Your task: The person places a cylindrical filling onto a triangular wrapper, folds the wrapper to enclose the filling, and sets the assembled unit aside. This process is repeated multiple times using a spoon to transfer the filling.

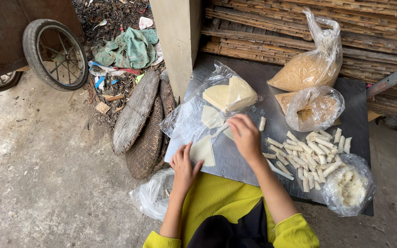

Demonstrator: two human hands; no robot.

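**Thin wrapper sheets, handled at the edges**

A pale wrapper [203,151] lies flat on the grey tray [272,78], near its left front corner. The left hand [184,166] rests beside it with fingers spread and mostly straight, fingertips touching the sheet's left edge, gripping nothing. The right hand [245,135] is curled, fingers bent down over a second sheet [228,133] just beyond; whether it pinches that sheet or only presses on it I cannot tell.

These sheets look very thin, light and limp, likely to tear or fold on themselves if pulled from the middle. A corner or edge, lifted with fingertips while the other hand steadies the rest, seems the safest hold. They may cling to one another.

Behind, a stack [229,94] of folded sheets sits on clear plastic [184,119]. To the right lies a pile of finished rolls [313,154], firm-looking little cylinders. A bag of more rolls [349,186] sits at the tray's right front corner, and two bags of brownish filling [315,64] stand further back. Woven baskets [141,133] lean on the ground to the left.
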